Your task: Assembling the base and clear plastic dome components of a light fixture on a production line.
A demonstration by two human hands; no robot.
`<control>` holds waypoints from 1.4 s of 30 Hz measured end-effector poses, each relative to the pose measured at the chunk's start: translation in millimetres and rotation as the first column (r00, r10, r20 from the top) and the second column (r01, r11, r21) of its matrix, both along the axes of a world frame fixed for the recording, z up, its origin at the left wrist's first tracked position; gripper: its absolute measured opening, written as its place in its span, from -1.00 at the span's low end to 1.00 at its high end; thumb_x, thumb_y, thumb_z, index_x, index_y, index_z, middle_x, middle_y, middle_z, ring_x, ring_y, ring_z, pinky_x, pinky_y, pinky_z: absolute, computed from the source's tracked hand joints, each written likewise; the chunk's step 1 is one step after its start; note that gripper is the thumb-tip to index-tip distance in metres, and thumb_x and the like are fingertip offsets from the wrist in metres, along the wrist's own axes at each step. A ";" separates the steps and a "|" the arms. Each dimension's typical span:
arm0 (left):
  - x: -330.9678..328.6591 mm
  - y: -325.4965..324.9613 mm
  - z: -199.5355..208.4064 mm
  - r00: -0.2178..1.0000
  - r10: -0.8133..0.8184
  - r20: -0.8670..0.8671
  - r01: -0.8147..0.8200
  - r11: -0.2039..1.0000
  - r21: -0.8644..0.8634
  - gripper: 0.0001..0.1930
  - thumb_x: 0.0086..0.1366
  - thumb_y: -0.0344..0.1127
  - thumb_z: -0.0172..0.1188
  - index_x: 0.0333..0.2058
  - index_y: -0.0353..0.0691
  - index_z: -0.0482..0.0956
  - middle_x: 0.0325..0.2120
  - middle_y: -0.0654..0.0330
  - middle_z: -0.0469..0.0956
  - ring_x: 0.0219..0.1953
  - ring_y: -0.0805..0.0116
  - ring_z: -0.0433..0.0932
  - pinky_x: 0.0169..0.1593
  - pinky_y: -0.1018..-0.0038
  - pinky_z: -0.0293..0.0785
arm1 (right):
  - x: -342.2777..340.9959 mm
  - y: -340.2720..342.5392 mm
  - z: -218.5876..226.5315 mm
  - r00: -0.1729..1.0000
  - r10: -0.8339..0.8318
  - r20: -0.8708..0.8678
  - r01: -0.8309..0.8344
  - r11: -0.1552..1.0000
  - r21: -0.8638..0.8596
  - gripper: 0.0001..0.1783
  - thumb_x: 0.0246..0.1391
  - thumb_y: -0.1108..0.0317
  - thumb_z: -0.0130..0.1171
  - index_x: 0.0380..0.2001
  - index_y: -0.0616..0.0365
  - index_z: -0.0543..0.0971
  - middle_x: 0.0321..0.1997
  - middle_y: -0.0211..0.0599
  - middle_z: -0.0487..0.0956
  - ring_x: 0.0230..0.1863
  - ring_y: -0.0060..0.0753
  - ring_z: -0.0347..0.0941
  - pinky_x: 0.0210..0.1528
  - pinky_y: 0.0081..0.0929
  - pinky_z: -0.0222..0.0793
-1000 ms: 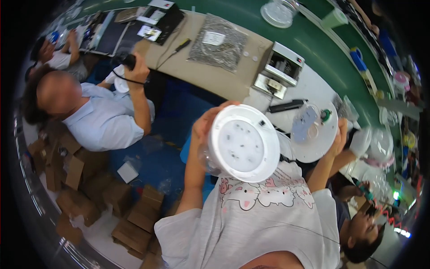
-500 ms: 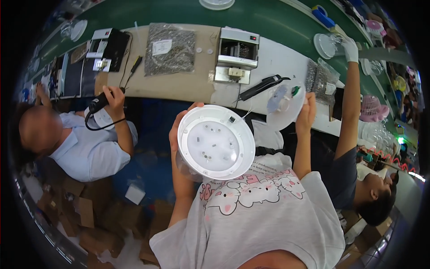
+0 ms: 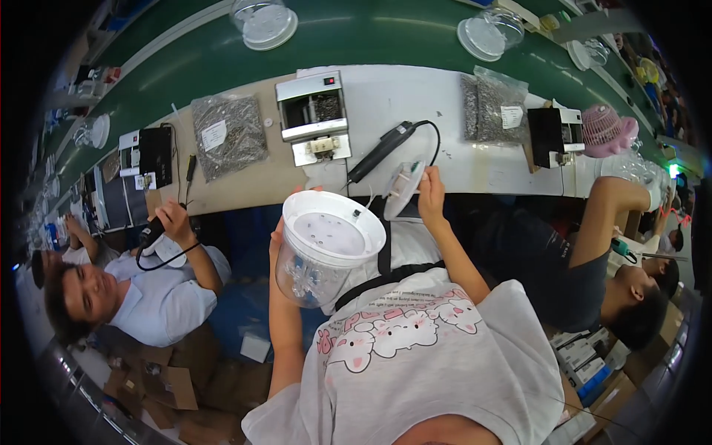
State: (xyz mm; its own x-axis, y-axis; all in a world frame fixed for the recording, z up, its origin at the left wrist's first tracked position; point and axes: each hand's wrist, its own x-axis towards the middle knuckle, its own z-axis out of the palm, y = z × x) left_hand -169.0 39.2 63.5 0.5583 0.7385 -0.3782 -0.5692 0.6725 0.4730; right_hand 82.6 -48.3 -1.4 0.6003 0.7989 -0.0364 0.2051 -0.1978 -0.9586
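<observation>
My left hand (image 3: 277, 236) is closed around a clear plastic cylinder with a white rimmed base (image 3: 328, 258). The base's recessed face points up and toward the bench, and small fittings show on it; clear shapes are visible inside the cylinder. Some of the left fingers are hidden behind it. My right hand (image 3: 432, 194) pinches the edge of a round white cover (image 3: 403, 190), tilted nearly edge-on, with small parts on its inner side. Thin wires (image 3: 371, 197) rise from the base near the cover. The two pieces are held apart, just in front of the bench.
On the bench lie a black electric screwdriver (image 3: 383, 151), a screw feeder (image 3: 313, 119) and bags of screws (image 3: 230, 136) (image 3: 495, 111). Behind runs a green conveyor belt (image 3: 371, 41) carrying clear domes with white bases (image 3: 268, 28). Co-workers sit on both sides; the left one holds a corded black tool.
The cylinder has tipped so its clear wall now shows. The cover has turned nearly edge-on. My view has shifted right, and the right co-worker's gloved hand has left the dome on the belt.
</observation>
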 end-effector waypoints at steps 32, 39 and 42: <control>94.9 46.1 -28.9 0.791 -0.466 -0.395 0.555 0.820 0.144 -0.31 0.08 -0.08 0.12 0.17 -0.14 0.14 0.13 0.17 0.14 0.17 0.31 0.10 0.15 0.41 0.06 | 53.6 -2.5 69.4 0.821 0.502 -0.273 -0.565 0.786 -0.253 -0.69 0.00 0.22 0.13 -0.27 0.24 0.45 -0.38 -0.30 0.47 -0.38 -0.61 0.29 -0.35 -0.60 0.24; 89.1 46.1 -30.0 0.772 -0.332 -0.542 0.572 0.734 0.366 -0.28 0.02 -0.05 0.17 0.15 -0.16 0.18 0.12 0.15 0.18 0.17 0.33 0.11 0.12 0.40 0.10 | 50.8 -4.0 64.2 0.724 0.407 -0.557 -0.458 0.887 0.052 -0.79 0.02 0.32 0.13 -0.39 0.26 0.45 -0.52 -0.53 0.34 -0.40 -0.76 0.17 -0.36 -0.70 0.14; 96.6 47.0 -21.5 0.873 -0.255 -0.416 0.459 0.720 0.521 -0.18 -0.04 -0.05 0.25 0.15 -0.29 0.12 0.13 0.04 0.17 0.18 0.33 0.11 0.15 0.39 0.11 | 67.5 -6.5 77.3 0.711 0.504 -0.491 -0.554 0.831 0.051 -0.79 -0.01 0.35 0.15 -0.34 0.26 0.46 -0.47 -0.47 0.40 -0.37 -0.72 0.25 -0.29 -0.69 0.19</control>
State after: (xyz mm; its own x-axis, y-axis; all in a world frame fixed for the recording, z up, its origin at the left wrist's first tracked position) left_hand -72.5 86.2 42.1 0.7629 0.6333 -0.1298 -0.1095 0.3245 0.9395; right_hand 150.1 -54.8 75.9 -0.0312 0.9579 -0.2854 -0.1604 -0.2867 -0.9445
